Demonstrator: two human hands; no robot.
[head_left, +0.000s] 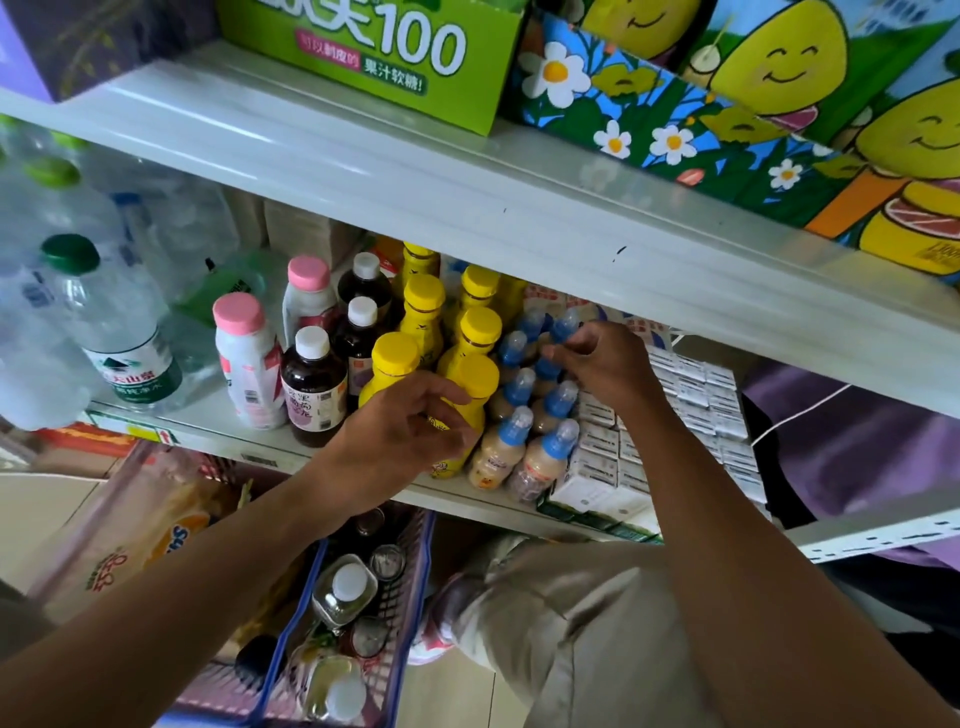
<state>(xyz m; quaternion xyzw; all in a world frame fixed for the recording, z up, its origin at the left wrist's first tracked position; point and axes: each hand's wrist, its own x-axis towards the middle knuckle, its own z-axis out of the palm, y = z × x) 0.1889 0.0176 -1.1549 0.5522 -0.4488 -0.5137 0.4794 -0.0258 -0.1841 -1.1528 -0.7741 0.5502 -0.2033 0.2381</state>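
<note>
Rows of yellow bottles with yellow caps stand on the middle shelf (218, 428). My left hand (405, 431) curls its thumb and fingers round the front yellow bottle (478, 375) at the shelf's front edge. To its right stand several small beige bottles with blue caps (558, 439). My right hand (605, 364) reaches under the upper shelf and pinches the blue cap of a rear small bottle (565, 326). Both bottles stand upright on the shelf.
Dark bottles with white caps (314, 387), pink-capped bottles (244, 358) and water bottles (122, 338) fill the shelf's left. Small white boxes (693, 387) are stacked to the right. The upper shelf (467, 208) overhangs. A basket (415, 566) with bottles sits below.
</note>
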